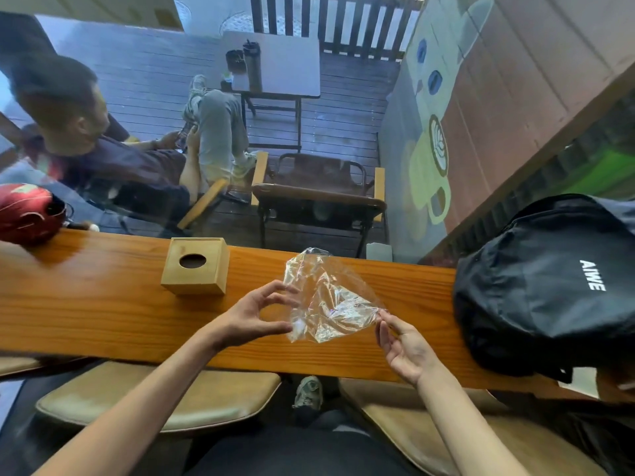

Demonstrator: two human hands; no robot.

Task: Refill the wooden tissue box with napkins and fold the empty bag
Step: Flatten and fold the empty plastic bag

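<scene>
1. at the far left of the wooden counter (pixel 86 304) lies a red helmet (pixel 27 211), and i leave it alone.
2. next comes the wooden tissue box (pixel 196 269), closed, standing on the counter. its round hole looks dark and no napkin shows through it, so i cannot tell from here whether it is filled. no loose napkins lie on the counter, so i judge the refill is probably done.
3. my left hand (pixel 254 317) is just right of the box. thumb and fingers are curved and pinch the left edge of the empty bag (pixel 326 300), one point high and one low.
4. the bag is clear plastic, crumpled, and it is held up a little above the counter between both hands. it has no flat fold yet (this is the part that remains, as i judge).
5. my right hand (pixel 402 345) pinches the right corner of the bag with thumb and forefinger; the other fingers are loosely spread.
6. at the right end a black backpack (pixel 543 286) sits on the counter, near the right hand but apart from it.
7. the surface is a long plank of varnished wood, smooth and shiny, with enough free space in front of me to lay the bag flat.
8. behind the counter is a glass window. through it i see a wooden deck with a chair (pixel 319 194), a small table (pixel 281 67) and a seated person (pixel 103 142). below the counter are two padded stools (pixel 165 400).
</scene>
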